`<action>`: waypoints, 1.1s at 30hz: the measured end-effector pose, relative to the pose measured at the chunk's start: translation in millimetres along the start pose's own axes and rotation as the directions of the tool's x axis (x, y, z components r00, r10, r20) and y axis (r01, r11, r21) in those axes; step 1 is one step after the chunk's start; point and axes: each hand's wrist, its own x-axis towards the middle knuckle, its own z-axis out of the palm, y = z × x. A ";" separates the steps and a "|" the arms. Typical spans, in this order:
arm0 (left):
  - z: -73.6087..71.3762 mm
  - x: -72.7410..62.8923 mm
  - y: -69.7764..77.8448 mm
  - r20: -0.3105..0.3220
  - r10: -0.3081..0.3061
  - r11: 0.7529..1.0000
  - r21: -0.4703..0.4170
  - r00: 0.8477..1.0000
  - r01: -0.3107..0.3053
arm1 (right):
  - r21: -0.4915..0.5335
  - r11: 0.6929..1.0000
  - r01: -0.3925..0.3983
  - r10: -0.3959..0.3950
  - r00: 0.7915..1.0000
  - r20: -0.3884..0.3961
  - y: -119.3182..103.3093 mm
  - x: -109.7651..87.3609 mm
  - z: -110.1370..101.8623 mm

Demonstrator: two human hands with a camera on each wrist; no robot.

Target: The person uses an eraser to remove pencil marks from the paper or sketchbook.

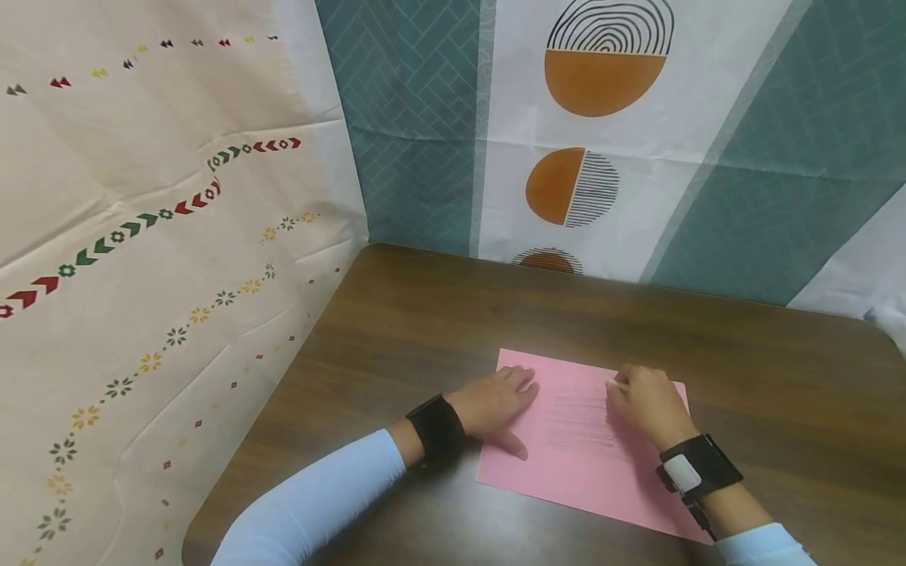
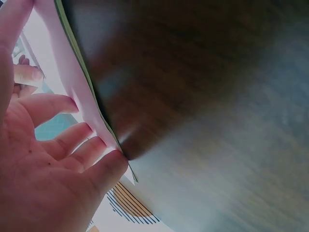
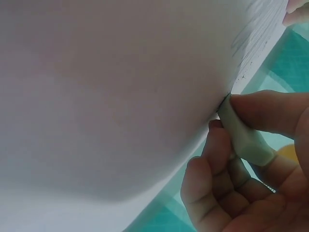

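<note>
A pink sheet of paper (image 1: 566,479) lies flat on the brown table, with grey pencil-like strokes (image 1: 580,420) across its upper middle. My right hand (image 1: 651,405) pinches a small white eraser (image 3: 244,135) between thumb and fingers. In the right wrist view the eraser's darkened end meets the paper beside the strokes. My left hand (image 1: 495,405) rests on the paper's left side, fingers spread and thumb apart. The left wrist view shows its fingertips (image 2: 116,162) along the sheet's edge, where more than one layer shows.
The wooden table (image 1: 425,314) extends around the paper on all sides. A patterned cream cloth (image 1: 177,236) hangs at the left, and a teal and white curtain (image 1: 418,157) with orange shapes hangs behind the table. Both wrists wear black straps (image 1: 435,424).
</note>
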 end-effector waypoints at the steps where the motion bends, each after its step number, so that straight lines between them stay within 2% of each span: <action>1: 0.0 -0.2 0.1 -0.001 0.000 1.000 0.002 1.000 0.000 | -0.001 1.000 0.001 -0.001 1.000 0.004 0.7 0.3 -0.3; 16: -0.5 -0.8 0.8 -0.005 -0.002 1.000 -0.002 1.000 0.002 | -0.016 0.998 0.054 -0.053 0.998 0.014 3.0 0.6 0.1; 22: 1.1 -1.1 0.6 0.004 -0.003 1.000 -0.006 1.000 0.003 | 0.025 0.997 0.072 -0.073 0.996 0.044 -6.6 0.5 -1.3; 26: 1.8 -1.7 0.0 -0.005 0.006 1.000 0.009 1.000 -0.006 | 0.042 0.984 0.173 -0.174 0.985 0.022 -22.7 3.2 2.1; 33: 1.1 -3.9 -1.6 -0.038 0.024 0.999 0.026 0.999 -0.023 | 0.014 0.929 0.369 -0.369 0.929 0.017 -51.3 8.9 16.3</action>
